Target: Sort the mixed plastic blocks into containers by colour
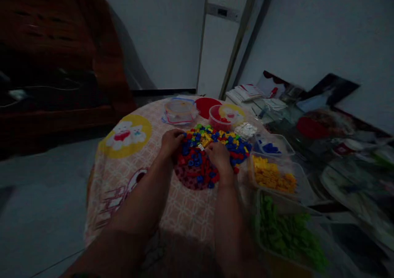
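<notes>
A pile of small building bricks [192, 163] in red, blue, yellow and green is spread over the round table. At its left edge my left hand [171, 142] has thumb and fingers curled together by some blue bricks; whatever they pinch is too small to make out. My right hand [218, 156] reaches into the middle of the pile, its fingers bent inward and closed. Just left of those fingertips lies a white brick [201, 147], with yellow bricks [206, 140] behind it. My hand partly hides what is beneath the right fingers.
Clear tubs along the right edge hold blue bricks [271, 148], yellow bricks [266, 173] and green bricks [283, 229]. White bricks [246, 130] lie beyond the pile near a round tub [215, 124]. A lidded container [180, 110] stands at the back. A cluttered glass table adjoins on the right.
</notes>
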A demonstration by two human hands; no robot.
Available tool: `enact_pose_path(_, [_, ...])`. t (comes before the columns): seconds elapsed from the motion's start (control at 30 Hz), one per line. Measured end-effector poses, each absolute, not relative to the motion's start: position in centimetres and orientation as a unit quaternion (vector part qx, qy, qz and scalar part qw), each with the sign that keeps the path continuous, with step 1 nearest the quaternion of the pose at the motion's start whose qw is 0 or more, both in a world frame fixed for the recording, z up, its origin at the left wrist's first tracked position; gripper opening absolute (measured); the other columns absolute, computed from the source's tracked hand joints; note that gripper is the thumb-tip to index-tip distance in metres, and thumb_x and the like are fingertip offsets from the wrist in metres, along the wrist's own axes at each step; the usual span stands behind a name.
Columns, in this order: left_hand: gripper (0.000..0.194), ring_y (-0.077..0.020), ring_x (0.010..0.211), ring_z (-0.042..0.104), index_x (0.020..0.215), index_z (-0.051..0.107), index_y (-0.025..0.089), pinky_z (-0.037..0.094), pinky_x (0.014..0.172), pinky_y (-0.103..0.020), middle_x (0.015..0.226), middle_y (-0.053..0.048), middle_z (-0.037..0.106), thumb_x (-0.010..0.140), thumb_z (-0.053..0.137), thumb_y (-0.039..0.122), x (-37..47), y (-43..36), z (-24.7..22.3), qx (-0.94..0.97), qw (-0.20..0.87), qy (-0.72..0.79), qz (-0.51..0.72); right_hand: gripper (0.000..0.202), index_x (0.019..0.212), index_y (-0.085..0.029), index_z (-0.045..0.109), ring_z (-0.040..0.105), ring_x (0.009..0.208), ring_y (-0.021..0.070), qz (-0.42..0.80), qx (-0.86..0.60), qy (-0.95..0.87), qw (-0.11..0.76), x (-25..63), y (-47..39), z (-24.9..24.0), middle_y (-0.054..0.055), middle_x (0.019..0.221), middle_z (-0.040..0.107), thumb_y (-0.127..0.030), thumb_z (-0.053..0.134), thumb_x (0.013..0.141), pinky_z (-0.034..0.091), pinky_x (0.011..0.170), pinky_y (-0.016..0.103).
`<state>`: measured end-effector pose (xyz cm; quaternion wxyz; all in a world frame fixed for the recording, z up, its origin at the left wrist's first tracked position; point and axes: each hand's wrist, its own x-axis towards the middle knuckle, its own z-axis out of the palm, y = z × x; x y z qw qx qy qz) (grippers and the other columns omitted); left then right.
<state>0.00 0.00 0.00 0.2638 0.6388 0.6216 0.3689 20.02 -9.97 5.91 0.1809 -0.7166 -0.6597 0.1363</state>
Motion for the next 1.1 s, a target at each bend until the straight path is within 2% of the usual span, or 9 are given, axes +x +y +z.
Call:
enact_pose_path(0.13, [0.033,-0.0222,0.092,0.072,0.105,0.079,0.019,0.055,0.086,-0.030,0.103,-0.006,0.080,0.079,0.061,0.028,-0.1,0.3,-0.8,0.629,0.272,0.621,0.380,0.025,0.084,-0.018,0.080,0.071,0.085,0.0188,0.140,-0.714,-0.642,0.243,21.2,-10.1,7.1,0.007,0.086,0.078,-0.023,0.057,0.090,0.046,0.077,0.025])
enact_pose_path(0.27, [0.032,-0.0220,0.089,0.072,0.103,0.080,0.020,0.056,0.084,-0.030,0.098,-0.006,0.080,0.078,0.062,0.027,-0.1,0.4,-0.8,0.626,0.275,0.619,0.387,0.023,0.083,-0.016,0.080,0.070,0.077,0.0182,0.111,-0.723,-0.601,0.322,23.3,-10.7,8.0,0.007,0.081,0.077,-0.021,0.058,0.085,0.048,0.075,0.025])
enact_pose_path(0.53, [0.032,-0.0229,0.091,0.072,0.105,0.080,0.020,0.055,0.087,-0.031,0.103,-0.006,0.080,0.078,0.063,0.026,-0.1,0.2,-0.5,0.629,0.264,0.622,0.383,0.030,0.084,-0.015,0.079,0.068,0.078,0.0262,-0.068,-0.810,-0.464,0.352,28.8,-13.6,9.3,0.013,0.083,0.076,-0.014,0.053,0.071,0.050,0.079,0.036])
enact_pose_path(0.67, [0.037,-0.0237,0.096,0.072,0.112,0.078,0.019,0.054,0.091,-0.032,0.109,-0.007,0.079,0.079,0.062,0.025,0.1,0.0,-0.3,0.631,0.252,0.629,0.377,0.037,0.093,-0.010,0.079,0.068,0.086,0.0313,-0.138,-0.820,-0.409,0.377,30.6,-14.8,9.6,0.018,0.091,0.075,-0.014,0.051,0.068,0.050,0.086,0.043])
enact_pose_path(0.73, [0.038,-0.0248,0.100,0.072,0.112,0.078,0.019,0.054,0.094,-0.033,0.111,-0.008,0.079,0.079,0.062,0.025,0.4,-0.1,-0.1,0.638,0.244,0.630,0.369,0.037,0.094,-0.011,0.078,0.068,0.090,0.0314,-0.158,-0.800,-0.413,0.405,30.7,-14.7,9.6,0.018,0.095,0.075,-0.015,0.051,0.069,0.050,0.089,0.044])
enact_pose_path(0.83, [0.037,-0.0256,0.102,0.072,0.111,0.079,0.020,0.053,0.095,-0.034,0.111,-0.007,0.079,0.079,0.062,0.024,0.7,-0.4,0.3,0.650,0.242,0.626,0.357,0.032,0.090,-0.015,0.077,0.067,0.092,0.0289,-0.135,-0.761,-0.464,0.432,29.4,-13.6,9.4,0.014,0.093,0.075,-0.017,0.050,0.074,0.050,0.091,0.042])
enact_pose_path(0.93, [0.037,-0.0245,0.098,0.072,0.111,0.079,0.020,0.054,0.093,-0.033,0.111,-0.007,0.079,0.080,0.062,0.026,0.9,-0.6,0.5,0.654,0.253,0.620,0.352,0.028,0.090,-0.014,0.077,0.066,0.095,0.0274,-0.075,-0.725,-0.537,0.424,26.9,-11.9,8.7,0.014,0.094,0.075,-0.017,0.050,0.080,0.049,0.094,0.040])
enact_pose_path(1.07, [0.037,-0.0242,0.096,0.073,0.112,0.079,0.020,0.054,0.090,-0.032,0.109,-0.007,0.079,0.080,0.062,0.028,1.0,-0.7,0.5,0.657,0.259,0.614,0.351,0.029,0.097,-0.016,0.076,0.064,0.102,0.0257,-0.009,-0.681,-0.636,0.364,23.3,-9.9,6.9,0.013,0.103,0.074,-0.015,0.049,0.086,0.047,0.100,0.039])
enact_pose_path(1.1, [0.036,-0.0242,0.097,0.072,0.111,0.079,0.020,0.054,0.090,-0.032,0.109,-0.007,0.079,0.080,0.062,0.028,1.0,-0.6,0.5,0.659,0.257,0.613,0.352,0.030,0.103,-0.016,0.076,0.063,0.109,0.0260,-0.003,-0.675,-0.651,0.348,22.5,-9.6,6.4,0.014,0.110,0.072,-0.014,0.050,0.087,0.045,0.104,0.039])
